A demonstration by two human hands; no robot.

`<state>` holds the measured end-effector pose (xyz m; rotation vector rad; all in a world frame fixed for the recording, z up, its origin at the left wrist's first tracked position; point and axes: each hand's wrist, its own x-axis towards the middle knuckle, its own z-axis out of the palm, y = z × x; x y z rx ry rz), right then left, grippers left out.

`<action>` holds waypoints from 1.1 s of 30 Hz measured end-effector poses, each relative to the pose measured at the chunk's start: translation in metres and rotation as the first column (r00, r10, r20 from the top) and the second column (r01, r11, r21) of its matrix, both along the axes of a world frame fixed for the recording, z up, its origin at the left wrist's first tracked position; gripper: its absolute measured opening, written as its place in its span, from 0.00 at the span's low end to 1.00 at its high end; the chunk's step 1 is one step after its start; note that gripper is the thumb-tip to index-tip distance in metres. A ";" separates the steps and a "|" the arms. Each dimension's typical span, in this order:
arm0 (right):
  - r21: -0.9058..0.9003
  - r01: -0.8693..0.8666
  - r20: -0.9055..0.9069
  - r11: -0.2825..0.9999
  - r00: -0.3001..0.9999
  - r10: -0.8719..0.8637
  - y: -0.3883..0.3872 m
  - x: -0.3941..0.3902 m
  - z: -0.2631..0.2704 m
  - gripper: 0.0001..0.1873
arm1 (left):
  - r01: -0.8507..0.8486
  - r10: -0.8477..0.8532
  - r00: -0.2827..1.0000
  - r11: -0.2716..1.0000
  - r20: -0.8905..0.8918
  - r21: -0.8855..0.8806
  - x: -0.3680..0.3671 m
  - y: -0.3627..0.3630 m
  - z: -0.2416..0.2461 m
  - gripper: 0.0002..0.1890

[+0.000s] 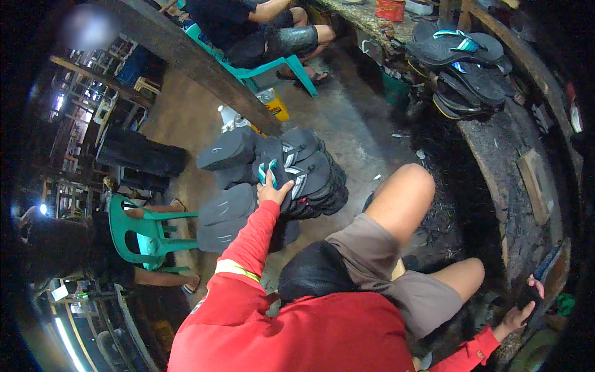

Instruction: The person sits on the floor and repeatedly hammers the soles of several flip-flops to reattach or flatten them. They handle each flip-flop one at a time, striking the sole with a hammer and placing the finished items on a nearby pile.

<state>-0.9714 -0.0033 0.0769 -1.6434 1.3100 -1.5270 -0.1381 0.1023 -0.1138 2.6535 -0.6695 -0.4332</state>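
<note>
My left hand [274, 191] reaches onto a pile of black flip-flops [320, 174], its thumb spread from the index finger. The fingers touch a flip-flop with teal and white straps [268, 172]; whether they grip it is unclear. Other flip-flops in the pile have white and grey straps. Beside them lie stacked dark soles [228, 149], one with a chalk-like mark, and more soles [225, 216] with pale strokes. At the lower right, my right hand [515, 319] holds a dark object [531, 297] with a pink part next to it, partly in shadow.
A worn wooden bench [492, 153] curves along the right, bearing more flip-flops [458, 46] and a wooden block [533, 186]. A wooden post [200, 56] crosses above the pile, near a yellow container [274, 104]. People sit on green plastic chairs [135, 230] at left and top.
</note>
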 end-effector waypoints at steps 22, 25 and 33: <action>-0.140 0.004 -0.161 0.990 0.987 -0.027 0.006 0.060 0.009 0.29 | -0.032 0.003 0.994 0.965 0.110 0.262 -0.010 -0.012 0.026 0.57; -0.165 0.092 -0.057 0.982 0.993 -0.102 0.002 0.062 0.009 0.30 | 0.101 -0.124 0.988 0.971 0.097 0.215 0.005 -0.009 0.019 0.55; -0.164 0.117 -0.051 0.979 0.991 -0.127 -0.003 0.075 0.016 0.29 | 0.028 -0.071 0.983 0.969 0.170 0.247 0.000 -0.014 0.009 0.55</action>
